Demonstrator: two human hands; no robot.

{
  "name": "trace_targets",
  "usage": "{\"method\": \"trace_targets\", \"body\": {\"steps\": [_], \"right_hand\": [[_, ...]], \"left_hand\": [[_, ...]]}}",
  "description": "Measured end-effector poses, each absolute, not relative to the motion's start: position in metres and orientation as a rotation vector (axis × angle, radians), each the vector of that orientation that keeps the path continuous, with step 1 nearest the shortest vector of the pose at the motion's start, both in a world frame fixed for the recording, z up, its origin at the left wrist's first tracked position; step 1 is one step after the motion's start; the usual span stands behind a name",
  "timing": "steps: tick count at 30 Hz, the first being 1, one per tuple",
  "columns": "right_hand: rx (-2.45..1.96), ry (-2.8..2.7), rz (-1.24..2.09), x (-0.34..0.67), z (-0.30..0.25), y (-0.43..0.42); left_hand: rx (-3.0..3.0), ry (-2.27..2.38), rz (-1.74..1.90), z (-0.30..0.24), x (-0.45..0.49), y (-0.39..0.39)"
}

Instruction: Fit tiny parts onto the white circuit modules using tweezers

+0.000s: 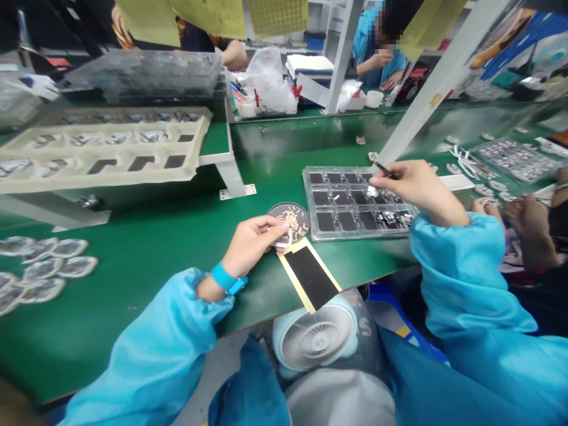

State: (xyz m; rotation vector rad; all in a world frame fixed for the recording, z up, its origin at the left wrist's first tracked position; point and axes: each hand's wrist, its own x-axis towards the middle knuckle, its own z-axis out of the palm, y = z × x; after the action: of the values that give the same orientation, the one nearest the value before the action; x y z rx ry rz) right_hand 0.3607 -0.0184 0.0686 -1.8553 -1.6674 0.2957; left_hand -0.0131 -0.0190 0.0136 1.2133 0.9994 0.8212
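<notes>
Workpiece (284, 239) pinched in the left hand (252, 241) looks light, probably fragile, best held by its edges, while the right hand (419, 184) grips a dark tool (385, 170).

White part (283, 239) in the left-hand grip (255, 236): half behind fingers, detail lost. Tiny bits (291, 221) in the round dish (273, 213): too small to identify. Dark tool (385, 170) partly covered by the right-hand grip (412, 184). White piece (372, 191) below it blurred, contact unclear. Clear tray (337, 237): upper right corner hidden by that hand. Beige tray (128, 177), oval pieces (41, 269) cut off at left edge.
</notes>
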Motion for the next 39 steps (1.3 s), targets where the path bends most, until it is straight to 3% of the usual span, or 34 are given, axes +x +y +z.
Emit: {"method": "trace_targets", "body": {"steps": [5,9,16,21,27,39], "right_hand": [[-1.358,-1.939,0.81,0.245,0.067,-0.012],[-1.091,-1.932,0.968,0.189,0.053,0.001],[-1.137,-1.68,0.934,0.181,0.026,0.006],[-1.135,-1.71,0.585,0.183,0.012,0.001],[-0.792,-1.875,0.237,0.181,0.006,-0.001],[-1.076,-1.546,0.794,0.183,0.018,-0.001]], "left_hand": [[1.254,0.886,0.694,0.013,-0.009,-0.025],[1.258,0.868,0.759,0.004,-0.01,-0.022],[1.19,0.966,0.982,0.004,-0.012,-0.014],[1.238,1.009,1.057,0.006,-0.012,-0.013],[1.282,1.047,1.122,0.0,-0.011,-0.014],[1.154,0.931,1.093,-0.005,-0.012,-0.011]]}}
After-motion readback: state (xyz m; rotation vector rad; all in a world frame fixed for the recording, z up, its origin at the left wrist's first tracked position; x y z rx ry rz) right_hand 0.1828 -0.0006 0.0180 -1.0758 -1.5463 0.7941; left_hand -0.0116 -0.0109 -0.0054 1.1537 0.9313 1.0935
